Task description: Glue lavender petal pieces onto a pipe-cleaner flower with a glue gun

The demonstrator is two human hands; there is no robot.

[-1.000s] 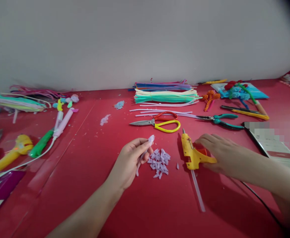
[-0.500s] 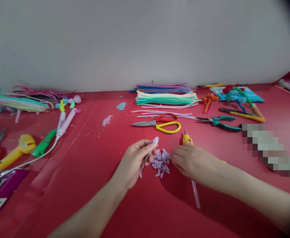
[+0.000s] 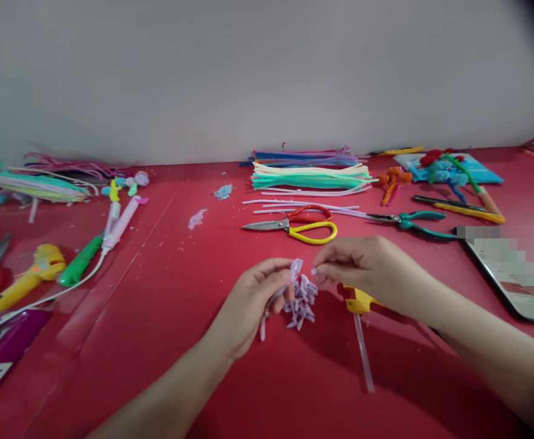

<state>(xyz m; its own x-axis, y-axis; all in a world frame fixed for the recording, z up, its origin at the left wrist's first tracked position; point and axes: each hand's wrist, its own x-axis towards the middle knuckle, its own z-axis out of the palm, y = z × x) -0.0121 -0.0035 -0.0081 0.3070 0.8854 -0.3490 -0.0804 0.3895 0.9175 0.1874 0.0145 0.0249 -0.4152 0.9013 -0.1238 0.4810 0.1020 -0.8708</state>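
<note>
My left hand (image 3: 258,299) is closed around a lilac pipe cleaner stem (image 3: 263,329), with a small pale lilac tuft (image 3: 296,266) at its upper end. Facing it across a small gap, my right hand (image 3: 367,262) pinches a tiny lilac piece (image 3: 313,271) between thumb and fingertips. Between and below the hands lies a pile of short lilac pipe cleaner pieces (image 3: 301,305) on the red table. A yellow glue gun (image 3: 359,301) rests partly hidden under my right hand, a clear glue stick (image 3: 364,360) poking out of its rear.
Scissors (image 3: 310,227) and green-handled pliers (image 3: 413,221) lie beyond the hands, before pipe cleaner bundles (image 3: 310,177). A tablet-like device (image 3: 491,274) lies right. On the left are another yellow glue gun (image 3: 42,268), a green-handled tool (image 3: 81,262) and a white cord (image 3: 61,297).
My right hand has risen from beside the lilac pile and moved towards the tuft, now pinching a tiny piece. The left hand has shifted slightly right. The view has turned a little.
</note>
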